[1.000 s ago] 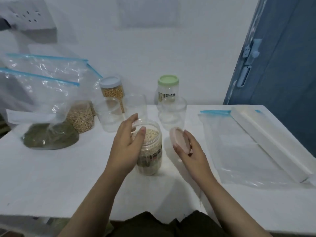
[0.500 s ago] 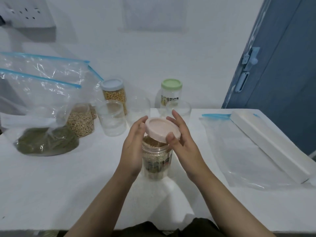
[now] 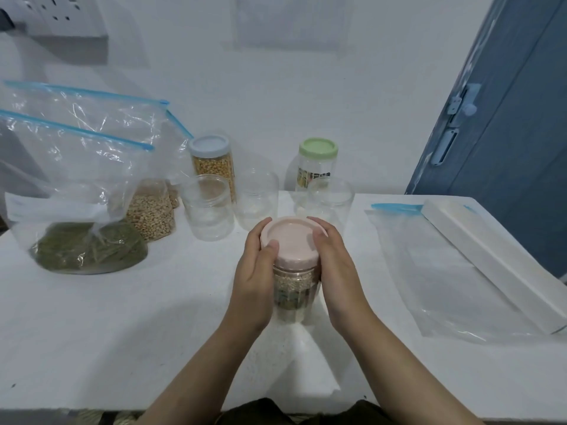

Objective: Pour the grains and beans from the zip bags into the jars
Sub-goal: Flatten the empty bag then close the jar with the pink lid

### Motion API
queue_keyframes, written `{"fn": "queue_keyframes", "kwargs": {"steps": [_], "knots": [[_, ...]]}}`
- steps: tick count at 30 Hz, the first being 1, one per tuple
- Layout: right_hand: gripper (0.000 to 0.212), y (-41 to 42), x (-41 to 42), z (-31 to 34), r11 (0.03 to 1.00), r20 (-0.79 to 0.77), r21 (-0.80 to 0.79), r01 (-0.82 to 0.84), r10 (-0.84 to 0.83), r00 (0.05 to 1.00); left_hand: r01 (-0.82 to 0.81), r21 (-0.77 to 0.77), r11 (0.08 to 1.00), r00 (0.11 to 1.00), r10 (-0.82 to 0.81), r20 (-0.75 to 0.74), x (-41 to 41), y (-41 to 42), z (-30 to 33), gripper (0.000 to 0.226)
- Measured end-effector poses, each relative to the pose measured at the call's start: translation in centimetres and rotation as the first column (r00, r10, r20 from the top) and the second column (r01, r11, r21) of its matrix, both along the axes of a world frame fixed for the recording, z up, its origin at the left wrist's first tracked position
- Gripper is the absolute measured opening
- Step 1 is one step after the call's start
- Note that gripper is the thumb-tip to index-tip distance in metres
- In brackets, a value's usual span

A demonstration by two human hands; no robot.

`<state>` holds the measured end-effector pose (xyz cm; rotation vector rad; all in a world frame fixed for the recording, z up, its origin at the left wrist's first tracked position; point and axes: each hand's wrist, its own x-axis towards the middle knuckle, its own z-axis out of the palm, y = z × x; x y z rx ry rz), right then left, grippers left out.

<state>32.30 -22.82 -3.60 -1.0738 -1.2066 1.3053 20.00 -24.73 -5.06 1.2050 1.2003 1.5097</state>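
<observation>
the left hand (image 3: 256,282) is gripping the side of the grain-filled jar (image 3: 294,294) standing on the white desk (image 3: 122,332), thumb lying on the pink lid (image 3: 290,240). the right hand (image 3: 336,271) is clasping the lid's other edge and the jar's side. to the right an empty zip bag (image 3: 445,271) is lying flat under a white box (image 3: 491,259). behind the jar three empty clear jars (image 3: 210,207) are standing in a row. to the left, two zip bags are slumping: one with green beans (image 3: 89,246), one with pale grains (image 3: 152,210). farthest back are standing a grey-lidded jar (image 3: 213,161) and a green-lidded jar (image 3: 317,164)
</observation>
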Motion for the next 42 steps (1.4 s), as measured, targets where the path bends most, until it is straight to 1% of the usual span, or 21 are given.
{"fn": "queue_keyframes", "kwargs": {"steps": [3, 7, 10, 14, 16, 18, 19, 21, 23, 25, 27, 30, 32, 34, 37, 39, 42], "knots": [[0.029, 0.2, 0.1, 0.4, 1.000, 0.052, -0.004, 0.005, -0.004, 0.999, 0.022, 0.018, 1.000, 0.999, -0.021, -0.034, -0.2, 0.0, 0.0, 0.043], [0.033, 0.6, 0.0, 0.9, 0.999, 0.066, -0.015, 0.028, -0.027, 0.997, 0.048, 0.037, 0.998, 0.998, -0.046, -0.046, -0.2, -0.2, -0.1, 0.039], [0.028, 0.5, -0.3, 0.9, 0.996, -0.019, -0.076, 0.039, -0.040, 0.999, 0.060, 0.028, 0.998, 0.998, -0.059, -0.032, -0.3, -0.1, -0.3, 0.045], [0.015, 0.4, -0.3, 0.4, 0.993, -0.098, -0.106, 0.060, -0.071, 0.993, 0.106, -0.020, 0.994, 0.994, -0.106, 0.012, -0.7, 0.0, -0.3, 0.045], [0.020, 0.4, -0.3, 0.2, 0.994, -0.112, -0.107, 0.037, -0.050, 0.993, 0.130, -0.034, 0.991, 0.991, -0.128, 0.041, -0.8, -0.1, 0.0, 0.049], [0.017, 0.4, -0.3, 0.0, 0.995, -0.098, -0.096, 0.031, -0.040, 0.994, 0.121, -0.056, 0.991, 0.989, -0.116, 0.097, -0.8, 0.1, 0.0, 0.048], [0.013, 0.4, -0.2, -0.2, 0.996, -0.087, -0.086, 0.037, -0.045, 0.995, 0.116, -0.069, 0.991, 0.987, -0.107, 0.119, -0.9, 0.2, -0.1, 0.047], [0.014, 0.5, -0.1, -0.6, 0.997, -0.080, -0.069, 0.044, -0.049, 0.996, 0.114, -0.093, 0.989, 0.986, -0.101, 0.132, -1.0, 0.3, -0.2, 0.040], [0.019, 0.5, -0.2, -0.5, 0.997, -0.116, -0.067, 0.041, -0.048, 0.992, 0.110, -0.099, 0.989, 0.984, -0.095, 0.148, -0.9, 0.3, -0.2, 0.037], [0.022, 0.5, -0.2, -0.6, 0.995, -0.187, -0.082, 0.063, -0.078, 0.979, 0.123, -0.085, 0.989, 0.981, -0.108, 0.160, -0.8, 0.2, -0.2, 0.039], [0.018, 0.6, -0.1, -0.7, 0.990, -0.263, -0.115, 0.079, -0.107, 0.959, 0.144, -0.052, 0.988, 0.980, -0.135, 0.143, -0.8, 0.2, -0.2, 0.048], [0.025, 0.6, -0.1, -0.7, 0.993, -0.238, -0.103, 0.058, -0.081, 0.968, 0.152, -0.018, 0.988, 0.980, -0.149, 0.135, -0.9, 0.1, -0.4, 0.065], [0.025, 0.6, -0.1, -0.6, 0.992, -0.263, -0.102, 0.071, -0.095, 0.960, 0.155, -0.014, 0.988, 0.978, -0.151, 0.145, -1.0, 0.1, -0.5, 0.069], [0.023, 0.7, 0.0, -0.6, 0.992, -0.267, -0.099, 0.079, -0.103, 0.958, 0.157, -0.018, 0.988, 0.977, -0.152, 0.150, -1.0, 0.1, -0.5, 0.069], [0.026, 0.9, 0.0, -0.7, 0.993, -0.261, -0.097, 0.063, -0.086, 0.962, 0.150, -0.026, 0.988, 0.979, -0.145, 0.144, -1.0, 0.2, -0.7, 0.067], [0.020, 1.0, 0.1, -0.8, 0.992, -0.282, -0.105, 0.074, -0.101, 0.954, 0.149, -0.037, 0.988, 0.981, -0.143, 0.129, -0.9, 0.3, -0.7, 0.062], [0.023, 0.9, -0.1, -1.0, 0.996, -0.225, -0.061, 0.069, -0.082, 0.971, 0.121, -0.065, 0.990, 0.987, -0.114, 0.113, -0.9, 0.5, -0.6, 0.048]]}}
